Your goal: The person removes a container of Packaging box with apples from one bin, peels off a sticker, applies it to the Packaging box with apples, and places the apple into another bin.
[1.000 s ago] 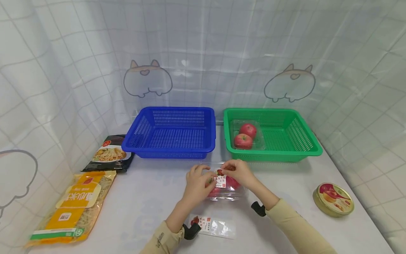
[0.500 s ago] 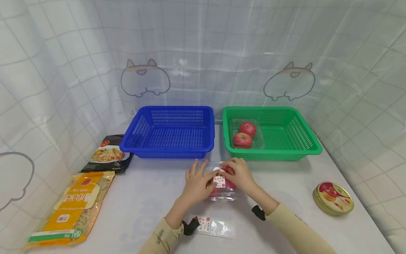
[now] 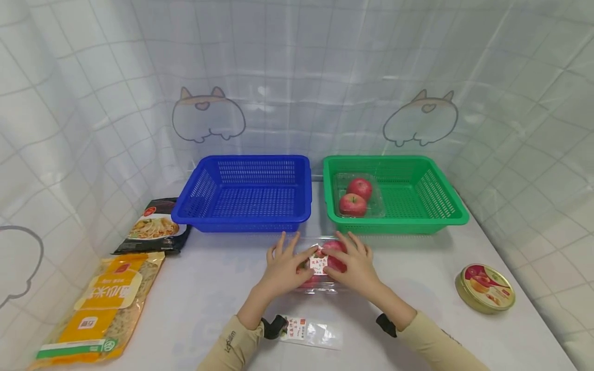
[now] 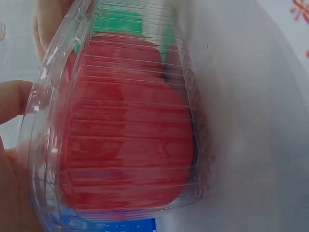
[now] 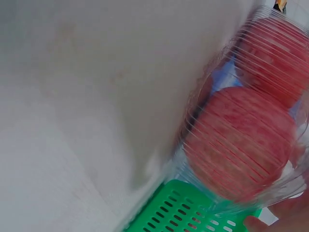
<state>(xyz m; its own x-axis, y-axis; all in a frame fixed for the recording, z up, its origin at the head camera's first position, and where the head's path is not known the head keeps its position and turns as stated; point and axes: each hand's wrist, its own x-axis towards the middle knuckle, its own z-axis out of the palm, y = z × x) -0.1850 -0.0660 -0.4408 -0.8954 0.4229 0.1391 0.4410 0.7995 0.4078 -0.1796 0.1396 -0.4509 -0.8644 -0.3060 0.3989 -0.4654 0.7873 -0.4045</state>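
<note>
A clear plastic box (image 3: 320, 289) of red apples (image 3: 337, 264) sits on the table in front of the baskets. On its lid lies a white label (image 3: 318, 265) with red print. My left hand (image 3: 281, 270) rests on the lid's left side, fingers spread, its index finger and thumb at the label. From the other side my right hand (image 3: 356, 268) touches the label's right edge, its fingers also spread. Through the ribbed box wall an apple (image 4: 125, 140) shows large in the left wrist view, and another apple (image 5: 241, 140) in the right wrist view.
Behind stand a blue basket (image 3: 241, 226) and a green basket (image 3: 399, 226) holding another clear box of apples (image 3: 353, 205). A label sheet (image 3: 313, 332) lies in front. Noodle packets (image 3: 155, 226), (image 3: 104, 304) are left; a round tin (image 3: 484, 288) is right.
The right hand's fingers have gone from pinching at the label's upper edge to spreading over the lid. The label lies on the lid between both hands. The left hand has shifted slightly left.
</note>
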